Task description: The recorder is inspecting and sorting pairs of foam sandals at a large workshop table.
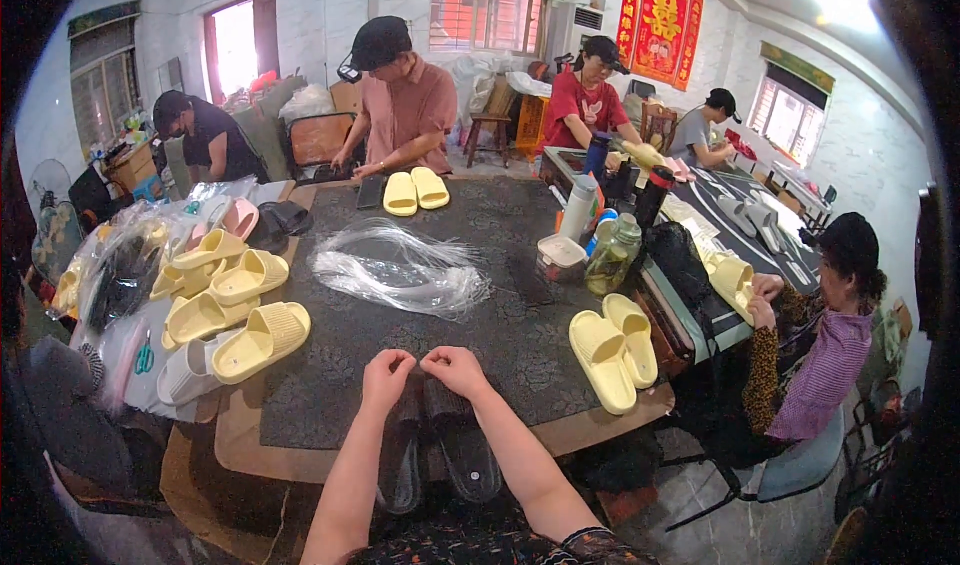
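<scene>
My left hand (387,373) and my right hand (456,371) are close together over the table's near edge, a small gap between them. Thumb and fingertips are pinched on each; anything held there is too fine to make out. Just beneath them lies a pair of black slippers, the left slipper (402,473) and the right slipper (468,461) side by side, soles reaching toward me over the edge. My hands partly cover their far ends. Beyond, on the dark patterned table cover (340,370), rests a loose bundle of clear thin plastic strands (400,270).
Yellow slippers (262,343) are heaped at the left, beside a grey slipper (185,373) and green scissors (145,355). One yellow pair (603,360) lies right, another (416,193) far. A jar (614,255) and bottle (578,208) stand right. Several people work around; one (815,365) handles a yellow slipper.
</scene>
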